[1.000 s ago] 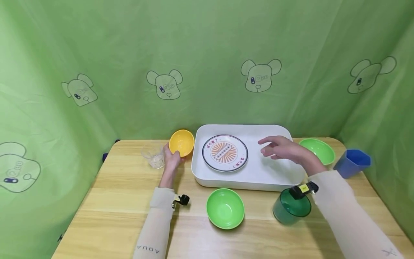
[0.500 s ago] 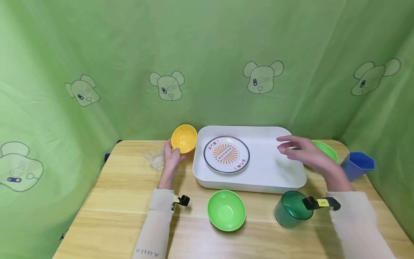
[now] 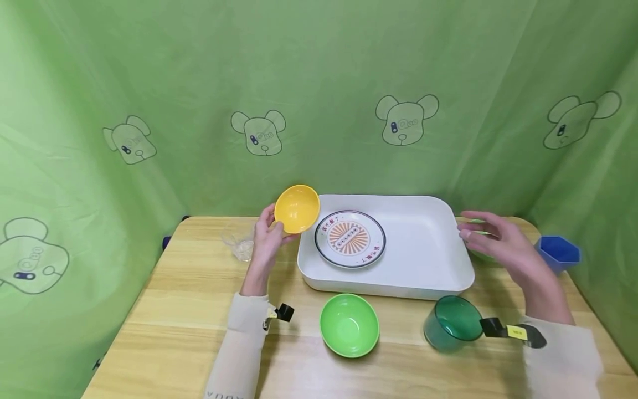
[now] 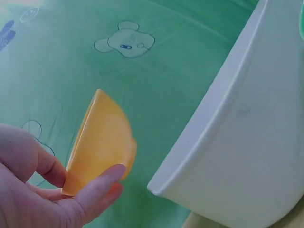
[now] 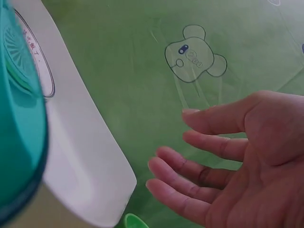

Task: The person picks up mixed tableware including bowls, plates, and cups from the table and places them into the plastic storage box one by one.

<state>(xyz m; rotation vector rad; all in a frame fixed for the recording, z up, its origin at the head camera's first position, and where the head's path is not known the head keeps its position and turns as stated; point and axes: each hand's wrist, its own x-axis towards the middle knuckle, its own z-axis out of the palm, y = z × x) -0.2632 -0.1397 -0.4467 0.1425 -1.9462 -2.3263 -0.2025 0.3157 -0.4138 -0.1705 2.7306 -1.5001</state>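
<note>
Yellow bowl [image 3: 299,208] pinched in left hand [image 3: 267,237]; right hand [image 3: 507,246] empty, loosely spread, well apart from bowl.

In the head view, the right hand [image 3: 509,250] covers much of a green bowl [image 3: 482,256] between three and four o'clock; the yellow bowl [image 3: 297,208] hides parts of the fingers of the left hand [image 3: 267,238]; clear plastic [image 3: 242,250] at eight o'clock is too faint to make out; lettering [image 3: 222,395] at seven is cut off. The left wrist view crops a green sliver [image 4: 302,23] at two o'clock, the right wrist view a teal cup [image 5: 21,137] at nine.
</note>
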